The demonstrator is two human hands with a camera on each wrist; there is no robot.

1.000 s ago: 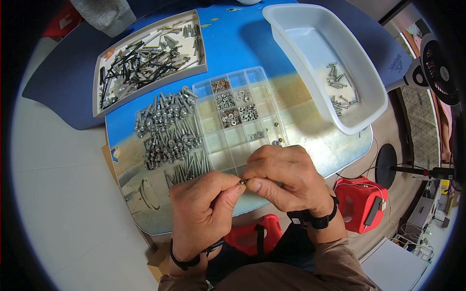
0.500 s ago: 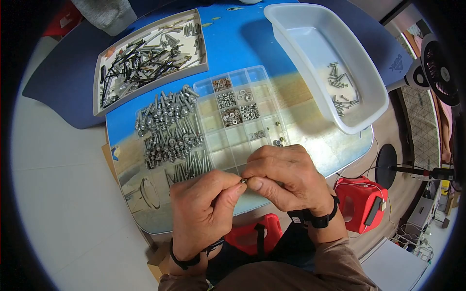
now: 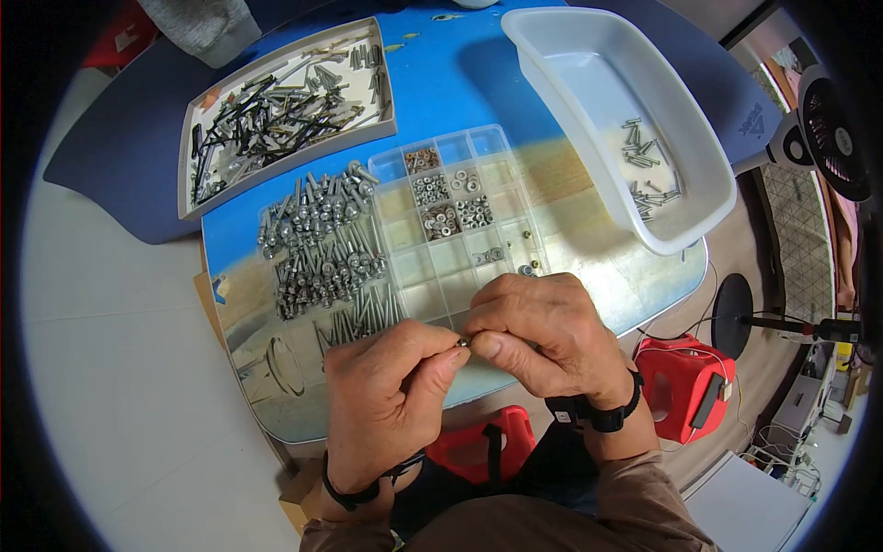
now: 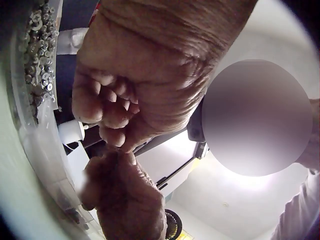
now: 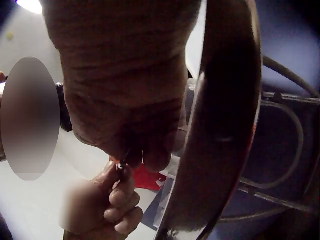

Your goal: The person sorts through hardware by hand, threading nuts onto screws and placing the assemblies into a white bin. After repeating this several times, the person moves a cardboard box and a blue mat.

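Above the table's near edge, the left hand (image 3: 386,386) pinches a small shiny metal fastener (image 3: 463,342) between thumb and forefinger. The right hand (image 3: 543,340) meets it from the other side, its thumb and forefinger tips pinching the other end. In the right wrist view the fastener (image 5: 121,165) shows a bright end at the left fingertips and a thin dark shank running up to the right fingers; its exact kind I cannot tell. Just beyond the hands lies a clear divided organizer (image 3: 400,235), with nuts (image 3: 475,212) and washers (image 3: 440,222) in some compartments.
Left of the organizer lie many bolts (image 3: 322,239) in rows. Behind them stands a shallow box (image 3: 395,110) of mixed screws. A white tub (image 3: 589,138) with a few screws (image 3: 639,147) is at the right. A fan (image 3: 828,129) stands beyond the table's right side.
The right thumb and fingertips have shifted slightly right and away from the body around the fastener. The left hand has stayed nearly still, keeping its pinch.
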